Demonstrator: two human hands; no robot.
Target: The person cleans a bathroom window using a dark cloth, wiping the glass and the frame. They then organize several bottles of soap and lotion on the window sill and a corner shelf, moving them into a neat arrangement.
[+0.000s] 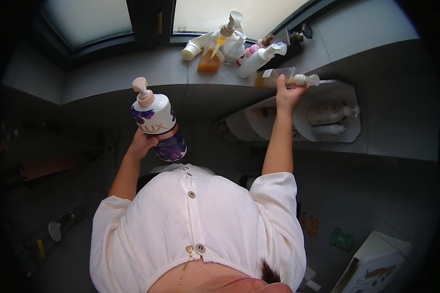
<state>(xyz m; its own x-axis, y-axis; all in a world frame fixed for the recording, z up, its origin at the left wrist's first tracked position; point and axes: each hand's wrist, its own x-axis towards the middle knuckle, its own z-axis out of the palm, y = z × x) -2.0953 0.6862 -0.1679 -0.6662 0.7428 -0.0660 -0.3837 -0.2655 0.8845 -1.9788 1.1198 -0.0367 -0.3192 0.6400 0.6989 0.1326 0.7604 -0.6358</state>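
Note:
My left hand [141, 143] holds a large white and purple Lux pump bottle [157, 128] with a pink pump, upright, in front of my body. Out over the right end of the window ledge, my right hand [292, 93] has its fingers around a clear pump bottle [269, 77] that lies tilted sideways, amber liquid at its base, its white pump pointing right. To its left on the ledge stand a white pump bottle [255, 63], a clear pump bottle with orange liquid [210, 60], a round white pump bottle [233, 49] and a pale tube [196, 47].
A white shelf caddy [355, 126] on the wall below the ledge holds a large pump bottle [326, 112] and a smaller white bottle [328, 129]. A dark pump bottle [297, 36] is near the window at the ledge's back. A white box [377, 263] is at the lower right.

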